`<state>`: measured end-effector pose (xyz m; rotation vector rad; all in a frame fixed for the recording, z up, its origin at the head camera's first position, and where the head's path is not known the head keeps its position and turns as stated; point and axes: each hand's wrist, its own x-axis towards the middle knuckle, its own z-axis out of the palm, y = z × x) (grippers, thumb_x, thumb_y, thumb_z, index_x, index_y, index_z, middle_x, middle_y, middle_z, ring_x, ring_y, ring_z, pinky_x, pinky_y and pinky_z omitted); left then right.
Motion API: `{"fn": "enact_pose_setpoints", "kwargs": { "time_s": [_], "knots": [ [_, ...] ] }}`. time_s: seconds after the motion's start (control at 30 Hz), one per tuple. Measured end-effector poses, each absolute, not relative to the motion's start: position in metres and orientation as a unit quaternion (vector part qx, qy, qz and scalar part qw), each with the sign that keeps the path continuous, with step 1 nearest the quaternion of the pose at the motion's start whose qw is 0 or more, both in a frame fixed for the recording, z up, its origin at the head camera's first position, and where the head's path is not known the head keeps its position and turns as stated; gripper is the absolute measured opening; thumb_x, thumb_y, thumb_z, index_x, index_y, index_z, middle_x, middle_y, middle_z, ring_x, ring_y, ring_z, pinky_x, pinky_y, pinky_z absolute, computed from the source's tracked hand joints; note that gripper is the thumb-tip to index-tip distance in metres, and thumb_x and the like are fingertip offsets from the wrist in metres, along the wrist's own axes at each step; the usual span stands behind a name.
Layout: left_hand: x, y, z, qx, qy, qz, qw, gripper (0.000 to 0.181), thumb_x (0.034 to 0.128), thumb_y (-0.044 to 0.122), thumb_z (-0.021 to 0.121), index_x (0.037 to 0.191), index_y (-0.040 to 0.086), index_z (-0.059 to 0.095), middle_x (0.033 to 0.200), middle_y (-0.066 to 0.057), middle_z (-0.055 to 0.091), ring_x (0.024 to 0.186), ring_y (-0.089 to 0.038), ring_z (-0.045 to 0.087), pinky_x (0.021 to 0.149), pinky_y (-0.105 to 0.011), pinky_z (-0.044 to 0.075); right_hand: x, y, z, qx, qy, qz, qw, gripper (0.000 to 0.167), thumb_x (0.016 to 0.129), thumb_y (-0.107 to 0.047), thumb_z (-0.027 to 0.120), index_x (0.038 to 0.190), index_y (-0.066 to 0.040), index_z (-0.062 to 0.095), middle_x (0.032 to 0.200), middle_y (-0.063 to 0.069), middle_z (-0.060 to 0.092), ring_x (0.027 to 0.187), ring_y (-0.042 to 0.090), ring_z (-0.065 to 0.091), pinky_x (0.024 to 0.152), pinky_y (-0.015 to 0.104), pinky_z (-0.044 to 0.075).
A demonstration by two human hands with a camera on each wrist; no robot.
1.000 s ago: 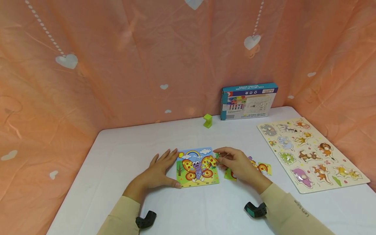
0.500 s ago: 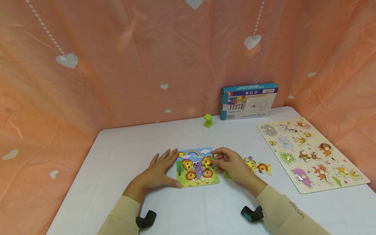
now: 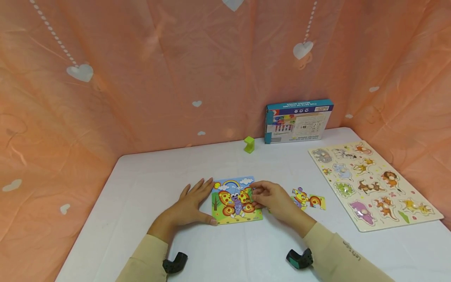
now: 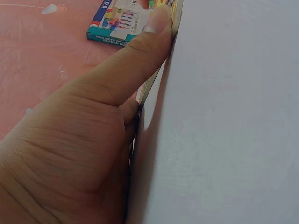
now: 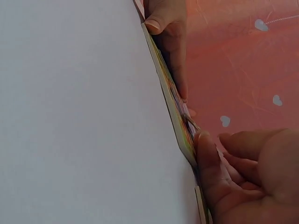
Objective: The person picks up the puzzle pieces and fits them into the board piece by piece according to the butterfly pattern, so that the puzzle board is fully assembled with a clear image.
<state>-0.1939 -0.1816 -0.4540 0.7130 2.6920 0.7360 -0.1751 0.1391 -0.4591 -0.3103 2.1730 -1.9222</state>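
Observation:
A square butterfly puzzle board (image 3: 230, 217) lies flat on the white table. My left hand (image 3: 192, 205) rests along its left side, fingers spread and straight, thumb on the near left corner. At the board's right side my right hand (image 3: 273, 197) pinches a thin puzzle piece (image 5: 190, 122) between thumb and fingers. The right wrist view shows that piece tilted over the board's surface; the fingers hide most of it. Beside this hand lie loose puzzle pieces (image 3: 318, 201), one partly covered by the wrist.
A wooden animal peg puzzle (image 3: 378, 186) lies at the right. Toward the back stand a small green block (image 3: 249, 145) and a box of bead sets (image 3: 299, 122). A peach curtain (image 3: 225, 78) hangs behind the table (image 3: 169, 168).
My right hand has moved left over the board's right edge, bringing the puzzle piece with it. More of the loose pieces shows behind it. The left hand keeps its place.

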Motion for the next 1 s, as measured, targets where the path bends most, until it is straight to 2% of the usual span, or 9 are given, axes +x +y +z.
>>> {"fn": "enact_pose_setpoints", "kwargs": {
  "time_s": [0.13, 0.33, 0.6, 0.87, 1.0],
  "knots": [
    [-0.194, -0.183, -0.457, 0.249, 0.925, 0.261, 0.119, 0.129, 0.0734, 0.063, 0.094, 0.173, 0.012, 0.030, 0.180, -0.004, 0.020, 0.166, -0.033, 0.004, 0.128, -0.061, -0.008, -0.174, 0.140, -0.457, -0.111, 0.756, -0.637, 0.103, 0.038, 0.105, 0.001, 0.067, 0.139, 0.015, 0.061, 0.109, 0.016, 0.069, 0.090, 0.027, 0.075, 0.079, 0.035, 0.065],
    [-0.194, -0.183, -0.458, 0.254, 0.923, 0.265, 0.111, 0.129, 0.0728, 0.066, 0.093, 0.173, 0.012, 0.031, 0.180, -0.005, 0.021, 0.166, -0.034, 0.005, 0.128, -0.062, -0.007, -0.171, 0.141, -0.454, -0.098, 0.790, -0.601, 0.076, 0.035, 0.107, -0.007, 0.069, 0.138, 0.008, 0.066, 0.109, 0.012, 0.070, 0.087, 0.024, 0.076, 0.077, 0.033, 0.065],
    [-0.193, -0.182, -0.454, 0.248, 0.925, 0.258, 0.125, 0.128, 0.0745, 0.061, 0.094, 0.174, 0.012, 0.029, 0.180, -0.004, 0.019, 0.166, -0.033, 0.003, 0.128, -0.061, -0.008, -0.171, 0.142, -0.454, -0.107, 0.785, -0.605, 0.082, 0.034, 0.106, -0.005, 0.069, 0.137, 0.007, 0.066, 0.110, 0.013, 0.069, 0.091, 0.024, 0.072, 0.078, 0.033, 0.064],
    [-0.196, -0.184, -0.464, 0.250, 0.924, 0.266, 0.110, 0.132, 0.0712, 0.065, 0.094, 0.174, 0.013, 0.029, 0.180, -0.003, 0.020, 0.166, -0.031, 0.004, 0.128, -0.060, -0.009, -0.171, 0.138, -0.454, -0.108, 0.812, -0.569, 0.071, 0.033, 0.103, -0.008, 0.075, 0.136, -0.003, 0.070, 0.105, 0.005, 0.068, 0.083, 0.021, 0.064, 0.064, 0.026, 0.053],
    [-0.198, -0.185, -0.468, 0.249, 0.927, 0.260, 0.104, 0.133, 0.0702, 0.066, 0.094, 0.174, 0.016, 0.028, 0.180, 0.001, 0.019, 0.166, -0.028, 0.003, 0.128, -0.058, -0.009, -0.171, 0.135, -0.455, -0.121, 0.818, -0.560, 0.054, 0.029, 0.102, -0.007, 0.077, 0.131, -0.002, 0.073, 0.101, 0.003, 0.068, 0.084, 0.020, 0.061, 0.067, 0.026, 0.052]
  ]
}}
